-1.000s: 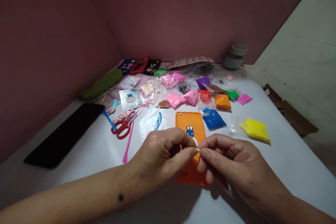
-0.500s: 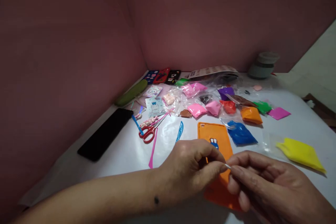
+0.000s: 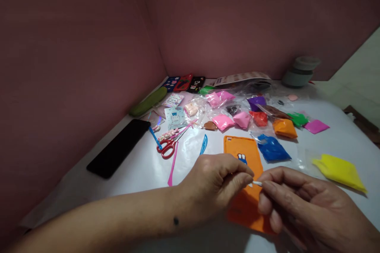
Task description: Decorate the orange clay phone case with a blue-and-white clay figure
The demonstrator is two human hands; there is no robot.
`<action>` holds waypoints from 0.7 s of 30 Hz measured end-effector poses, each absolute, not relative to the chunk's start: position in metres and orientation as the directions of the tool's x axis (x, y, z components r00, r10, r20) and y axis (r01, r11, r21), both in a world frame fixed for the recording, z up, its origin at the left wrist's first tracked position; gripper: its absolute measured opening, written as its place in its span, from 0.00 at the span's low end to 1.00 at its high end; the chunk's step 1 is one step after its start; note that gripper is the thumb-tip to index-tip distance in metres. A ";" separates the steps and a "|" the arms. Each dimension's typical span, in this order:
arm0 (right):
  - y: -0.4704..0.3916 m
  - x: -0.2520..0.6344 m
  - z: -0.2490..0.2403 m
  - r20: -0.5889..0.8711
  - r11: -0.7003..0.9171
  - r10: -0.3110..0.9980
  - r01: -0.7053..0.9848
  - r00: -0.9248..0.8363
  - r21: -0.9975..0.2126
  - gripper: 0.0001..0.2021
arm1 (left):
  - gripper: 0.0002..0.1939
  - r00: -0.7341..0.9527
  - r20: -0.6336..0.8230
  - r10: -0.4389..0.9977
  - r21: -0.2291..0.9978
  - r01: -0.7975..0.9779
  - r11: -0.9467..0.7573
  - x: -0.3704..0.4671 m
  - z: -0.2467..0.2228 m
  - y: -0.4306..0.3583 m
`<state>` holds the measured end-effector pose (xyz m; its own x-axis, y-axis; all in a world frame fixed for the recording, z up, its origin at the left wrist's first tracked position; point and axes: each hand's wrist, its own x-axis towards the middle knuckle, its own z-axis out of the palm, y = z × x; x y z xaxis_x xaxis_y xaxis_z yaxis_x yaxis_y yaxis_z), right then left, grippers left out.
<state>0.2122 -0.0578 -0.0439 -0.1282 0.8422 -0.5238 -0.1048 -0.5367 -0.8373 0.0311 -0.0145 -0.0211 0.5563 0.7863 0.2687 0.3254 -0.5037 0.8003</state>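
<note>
Your left hand (image 3: pixel 216 184) and right hand (image 3: pixel 293 201) meet fingertip to fingertip just above the orange case (image 3: pixel 245 189), and between them sits a small white strip (image 3: pixel 257 183). Both hands are pinched on it: your left thumb and forefinger close on its left end, your right thumb and forefinger on its right end. The strip's long axis runs nearly level, left to right, so it spans the short gap between the two grips. Only a sliver shows between the fingertips; how much is hidden inside each pinch cannot be told. Neither hand is nearer than the other, since both already touch it.

The case lies flat on the white table (image 3: pixel 142 170) directly under the strip, its long side running away from you, with a small blue-and-white figure (image 3: pixel 242 159) on its far half, just beyond your left knuckles.

Right of the case lie a blue clay bag (image 3: pixel 271 149) and, farther right, a yellow bag (image 3: pixel 340 172). Beyond the case is a spread of more clay bags, among them orange (image 3: pixel 284 127), red (image 3: pixel 259 118) and pink (image 3: pixel 222 121). Left of the case lie a blue tool (image 3: pixel 203 144), a pink tool (image 3: pixel 172 164), red scissors (image 3: pixel 170 145) and, farthest left, a black phone (image 3: pixel 118 148).
</note>
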 end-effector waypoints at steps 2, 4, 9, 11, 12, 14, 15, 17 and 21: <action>-0.057 0.212 -0.040 -0.491 -0.502 0.860 -0.054 -0.142 -0.863 0.19 | 0.08 0.540 0.256 0.802 0.810 0.333 -0.483 0.031 -0.021 -0.013; -0.055 0.212 -0.035 -0.470 -0.481 0.867 -0.037 -0.164 -0.876 0.17 | 0.08 0.521 0.231 0.822 0.821 0.349 -0.452 0.031 -0.020 -0.012; -0.052 0.211 -0.029 -0.437 -0.447 0.885 -0.032 -0.163 -0.894 0.15 | 0.08 0.529 0.165 0.832 0.859 0.338 -0.385 0.030 -0.020 -0.012; -0.052 0.210 -0.028 -0.424 -0.432 0.892 -0.019 -0.158 -0.902 0.14 | 0.07 0.528 0.178 0.830 0.852 0.339 -0.399 0.030 -0.020 -0.012; -0.052 0.210 -0.028 -0.421 -0.428 0.894 -0.014 -0.156 -0.904 0.14 | 0.07 0.525 0.189 0.830 0.844 0.345 -0.411 0.031 -0.020 -0.012; -0.052 0.211 -0.029 -0.412 -0.419 0.897 -0.008 -0.157 -0.908 0.13 | 0.06 0.520 0.194 0.832 0.836 0.357 -0.417 0.031 -0.019 -0.012; -0.052 0.211 -0.029 -0.407 -0.412 0.901 -0.003 -0.152 -0.911 0.13 | 0.06 0.511 0.184 0.840 0.842 0.359 -0.403 0.031 -0.017 -0.012; -0.052 0.213 -0.030 -0.393 -0.396 0.909 0.008 -0.141 -0.918 0.13 | 0.07 0.476 0.154 0.866 0.868 0.354 -0.349 0.030 -0.014 -0.011; -0.053 0.215 -0.031 -0.381 -0.383 0.917 0.005 -0.120 -0.924 0.15 | 0.07 0.405 0.132 0.905 0.906 0.321 -0.276 0.029 -0.011 -0.008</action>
<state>0.2151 -0.0527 -0.0309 -0.1201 0.9168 -0.3808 0.0049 -0.3831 -0.9237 0.0289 -0.0079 -0.0108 0.4047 0.9048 0.1323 0.3214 -0.2762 0.9058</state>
